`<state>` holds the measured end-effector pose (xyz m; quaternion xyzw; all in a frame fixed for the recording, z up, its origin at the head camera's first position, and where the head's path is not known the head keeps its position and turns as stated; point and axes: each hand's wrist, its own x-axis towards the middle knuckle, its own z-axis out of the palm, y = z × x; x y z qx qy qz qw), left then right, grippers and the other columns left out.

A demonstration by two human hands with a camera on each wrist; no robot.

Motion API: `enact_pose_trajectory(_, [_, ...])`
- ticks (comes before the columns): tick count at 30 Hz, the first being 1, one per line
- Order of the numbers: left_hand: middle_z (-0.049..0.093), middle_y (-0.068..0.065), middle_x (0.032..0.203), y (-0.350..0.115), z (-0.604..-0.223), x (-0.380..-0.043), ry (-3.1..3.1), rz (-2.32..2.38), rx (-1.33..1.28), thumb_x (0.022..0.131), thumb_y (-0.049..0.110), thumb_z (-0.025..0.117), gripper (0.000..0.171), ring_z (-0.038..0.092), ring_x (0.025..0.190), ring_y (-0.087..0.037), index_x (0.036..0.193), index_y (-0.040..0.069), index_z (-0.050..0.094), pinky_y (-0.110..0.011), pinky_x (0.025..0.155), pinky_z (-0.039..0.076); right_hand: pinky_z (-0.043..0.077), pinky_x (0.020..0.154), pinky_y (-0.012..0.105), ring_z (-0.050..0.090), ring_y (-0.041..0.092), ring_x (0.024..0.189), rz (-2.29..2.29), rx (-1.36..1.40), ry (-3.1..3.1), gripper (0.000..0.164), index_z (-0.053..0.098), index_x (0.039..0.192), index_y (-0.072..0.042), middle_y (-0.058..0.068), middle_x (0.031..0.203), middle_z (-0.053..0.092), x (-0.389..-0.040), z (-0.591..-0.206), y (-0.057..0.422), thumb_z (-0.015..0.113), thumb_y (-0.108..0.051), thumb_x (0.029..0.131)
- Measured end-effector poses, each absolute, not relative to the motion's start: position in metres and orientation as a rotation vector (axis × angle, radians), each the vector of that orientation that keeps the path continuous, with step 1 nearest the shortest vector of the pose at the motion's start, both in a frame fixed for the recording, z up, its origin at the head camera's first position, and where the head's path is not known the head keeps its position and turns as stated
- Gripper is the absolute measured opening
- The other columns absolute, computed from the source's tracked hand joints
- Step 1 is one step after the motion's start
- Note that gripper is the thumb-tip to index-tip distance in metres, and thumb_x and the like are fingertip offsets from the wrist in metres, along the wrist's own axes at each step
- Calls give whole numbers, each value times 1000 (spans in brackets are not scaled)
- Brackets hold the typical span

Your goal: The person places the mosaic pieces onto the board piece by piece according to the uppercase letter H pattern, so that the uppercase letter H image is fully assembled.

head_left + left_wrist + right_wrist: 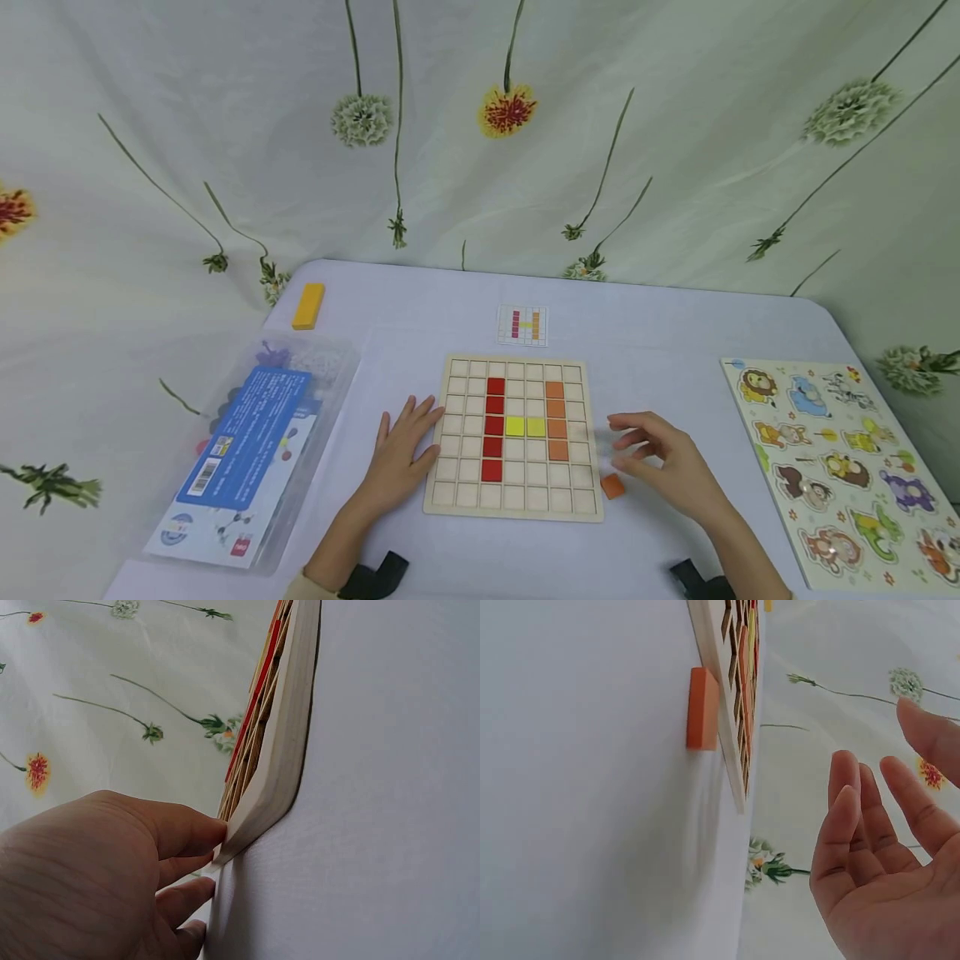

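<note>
A wooden grid board lies on the white table. In its cells sit a column of several red tiles, two yellow tiles and a column of several orange tiles. My left hand rests at the board's left edge, its fingers touching the rim, as the left wrist view also shows. My right hand hovers right of the board with nothing in its loosely bent fingers. Just below its fingertips, a loose orange block lies beside the board's right edge; the right wrist view shows this block too.
A small pattern card lies behind the board. At left stand a clear plastic case with a blue label and a yellow block. An animal puzzle board lies at right. Flowered cloth hangs behind the table.
</note>
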<state>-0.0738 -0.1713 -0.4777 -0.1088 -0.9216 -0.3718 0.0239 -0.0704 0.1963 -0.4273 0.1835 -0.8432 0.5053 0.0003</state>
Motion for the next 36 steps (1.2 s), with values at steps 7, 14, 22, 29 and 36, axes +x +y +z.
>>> enact_pose_trajectory(7, [39, -19, 154, -171, -477, -74, -2856, -1144, -328, 90, 6, 60, 52, 18, 148, -44, 141, 4, 50, -67, 114, -2, 53, 74, 22, 65, 9, 92, 1721, 535, -2599, 52, 56, 129, 4, 11, 114, 66, -61, -441, 215, 74, 2, 80])
enact_pose_trajectory(14, [39, -19, 154, -170, -476, -73, -2856, -1153, -326, 89, 6, 60, 52, 18, 148, -44, 141, 3, 50, -67, 114, -3, 54, 74, 24, 67, 13, 92, 1816, 520, -2605, 58, 52, 133, 4, 20, 116, 63, -61, -454, 223, 75, 3, 79])
enact_pose_trajectory(22, [38, -19, 154, -170, -474, -73, -2859, -1150, -332, 90, 5, 60, 52, 18, 148, -44, 141, 3, 50, -66, 114, -3, 53, 78, 22, 66, 12, 94, 1808, 575, -2704, 59, 54, 132, 2, 21, 116, 63, -65, -467, 228, 78, -4, 78])
enact_pose_trajectory(29, [38, -19, 154, -170, -474, -74, -2865, -1150, -327, 91, 6, 59, 52, 17, 148, -43, 142, 3, 49, -66, 114, -3, 53, 80, 21, 64, 7, 96, 1705, 562, -2778, 60, 58, 130, -3, 14, 117, 66, -65, -470, 227, 82, -14, 76])
enact_pose_trajectory(36, [37, -19, 155, -170, -475, -74, -2863, -1155, -324, 90, 6, 59, 53, 17, 148, -43, 142, 3, 49, -66, 114, -3, 52, 80, 20, 62, 6, 95, 1569, 571, -2821, 56, 63, 125, -11, 6, 118, 65, -64, -471, 225, 84, -20, 73])
